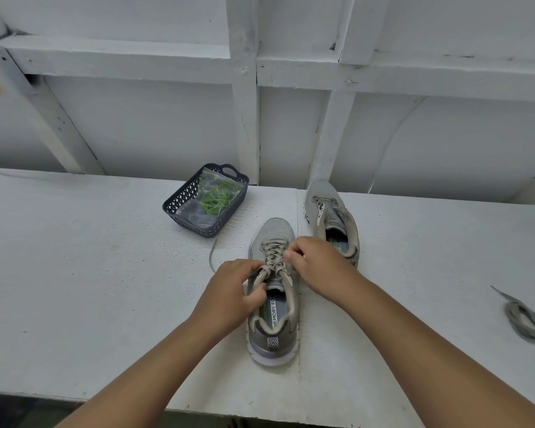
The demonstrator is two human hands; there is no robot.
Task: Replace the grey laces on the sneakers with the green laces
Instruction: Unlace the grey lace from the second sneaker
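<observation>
Near sneaker heel toward camera, so its lacing faces both hands | left hand grips collar, steadying it | right hand pinches grey lace at eyelets, seemingly to unthread | far-right sneaker apparently unlaced, pulled lace set aside right | green laces bagged in basket far left, untouched

The near sneaker insole reads "MEMORY FO", the rest hidden.
</observation>
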